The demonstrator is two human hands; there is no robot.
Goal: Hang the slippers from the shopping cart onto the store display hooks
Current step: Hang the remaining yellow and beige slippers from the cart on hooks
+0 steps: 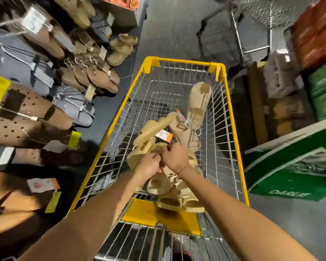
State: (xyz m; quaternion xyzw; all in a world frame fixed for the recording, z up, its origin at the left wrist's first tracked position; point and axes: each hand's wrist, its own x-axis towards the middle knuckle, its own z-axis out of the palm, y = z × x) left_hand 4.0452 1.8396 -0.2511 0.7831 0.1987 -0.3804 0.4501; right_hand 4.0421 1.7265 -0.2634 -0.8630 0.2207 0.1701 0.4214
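Yellow-rimmed shopping cart point(227, 95) — inside, fingers of left hand point(148, 165) and right hand point(174, 156) clamp one tan slipper point(139, 157).

Head view, steeply downward, close above shopping cart point(235, 117) interior.

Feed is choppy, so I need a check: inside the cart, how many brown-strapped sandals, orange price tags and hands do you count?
Brown-strapped sandals: 2
Orange price tags: 2
Hands: 2, the left hand and the right hand, both gripping the yellow slippers
Total: 6
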